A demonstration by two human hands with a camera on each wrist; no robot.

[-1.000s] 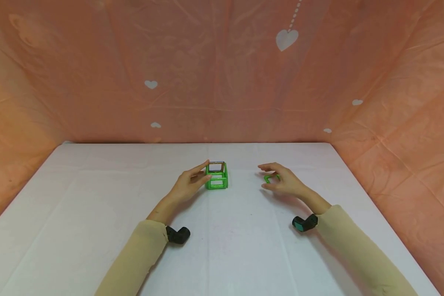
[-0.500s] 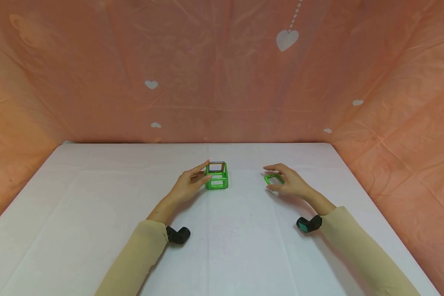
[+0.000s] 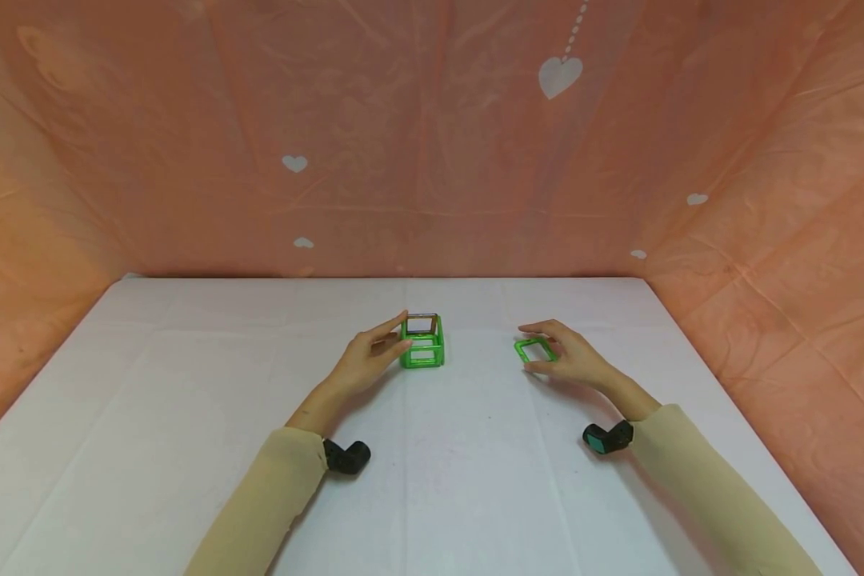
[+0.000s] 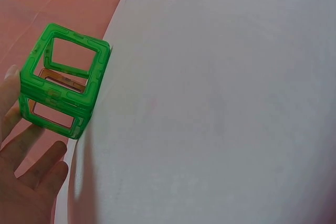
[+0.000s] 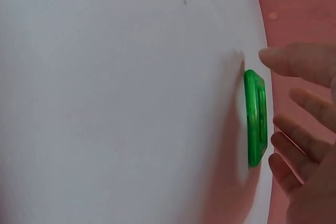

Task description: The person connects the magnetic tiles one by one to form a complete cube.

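A cube of open-framed magnetic tiles (image 3: 423, 362), mostly green with a brown frame at its back, stands on the table. My left hand (image 3: 363, 364) holds its left side between thumb and index finger, the other fingers loose below, as the left wrist view shows beside the green cube (image 4: 60, 95). To the right, a single green square magnetic tile (image 3: 524, 354) lies flat on the cloth. Around its right part, my right hand (image 3: 572, 356) spreads thumb and fingers. In the right wrist view those fingers stand apart from the flat tile (image 5: 253, 119), relaxed and holding nothing.
A white cloth (image 3: 461, 480) covers the table, which ends at an orange curtain (image 3: 418, 160) with pale hearts at the back and sides. Black wrist cameras (image 3: 347, 458) sit on both forearms.
My right hand has drifted a little to the right, uncovering more of the loose green tile, which has stayed in place. The left hand and the cube have not moved.
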